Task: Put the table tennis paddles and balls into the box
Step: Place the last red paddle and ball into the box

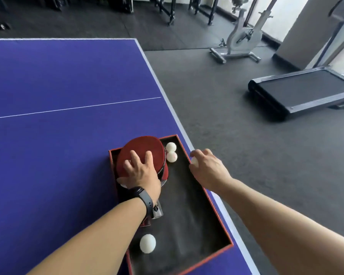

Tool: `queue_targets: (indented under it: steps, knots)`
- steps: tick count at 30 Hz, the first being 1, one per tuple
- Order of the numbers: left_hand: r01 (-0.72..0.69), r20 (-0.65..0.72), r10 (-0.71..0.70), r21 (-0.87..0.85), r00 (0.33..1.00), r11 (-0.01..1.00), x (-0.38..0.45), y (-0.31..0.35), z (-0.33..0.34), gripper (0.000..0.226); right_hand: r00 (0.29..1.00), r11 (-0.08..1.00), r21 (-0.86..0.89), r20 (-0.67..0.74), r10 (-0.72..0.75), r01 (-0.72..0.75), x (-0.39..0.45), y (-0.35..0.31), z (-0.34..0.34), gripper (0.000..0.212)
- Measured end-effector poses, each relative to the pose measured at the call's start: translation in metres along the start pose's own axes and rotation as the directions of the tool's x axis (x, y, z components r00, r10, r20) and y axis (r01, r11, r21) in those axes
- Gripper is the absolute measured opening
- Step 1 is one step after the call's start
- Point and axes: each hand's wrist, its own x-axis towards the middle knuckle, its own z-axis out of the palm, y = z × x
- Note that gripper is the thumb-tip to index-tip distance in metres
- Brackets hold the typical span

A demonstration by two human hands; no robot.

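Observation:
A red-edged box [213, 203] with a black lining sits at the near right corner of the blue table. A red paddle [142, 149] lies on top of a second paddle in the box's left part. My left hand [141, 173] rests flat on the red face with fingers spread. Two white balls [171, 151] touch each other in the far end of the box, and another white ball [147, 243] lies at the near end. My right hand [207, 167] is curled around a white ball [194, 161] over the box's right wall.
The blue table [58, 86] ends just right of the box, along a white edge line. Beyond it on the grey floor stand a treadmill [302, 92] and a white exercise bike [240, 36]. Dark metal racks line the back.

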Motion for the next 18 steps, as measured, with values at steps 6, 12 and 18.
queue_targets:
  steps: [6,12,18]
  knots:
    - [-0.028,0.027,0.027,0.067,0.999,0.997,-0.007,0.012,0.016,0.071,0.997,0.999,-0.024,0.077,-0.025,0.027,-0.009,0.009,0.043,0.028]
    - [-0.053,0.025,0.051,0.102,0.998,0.993,-0.026,0.007,0.026,0.072,0.993,0.988,-0.121,0.084,-0.088,0.098,-0.007,-0.008,0.062,0.021]
    - [-0.086,0.019,0.085,0.045,0.996,0.995,-0.026,0.002,0.019,0.066,0.986,0.964,-0.215,0.089,-0.137,0.154,-0.008,-0.003,0.072,0.022]
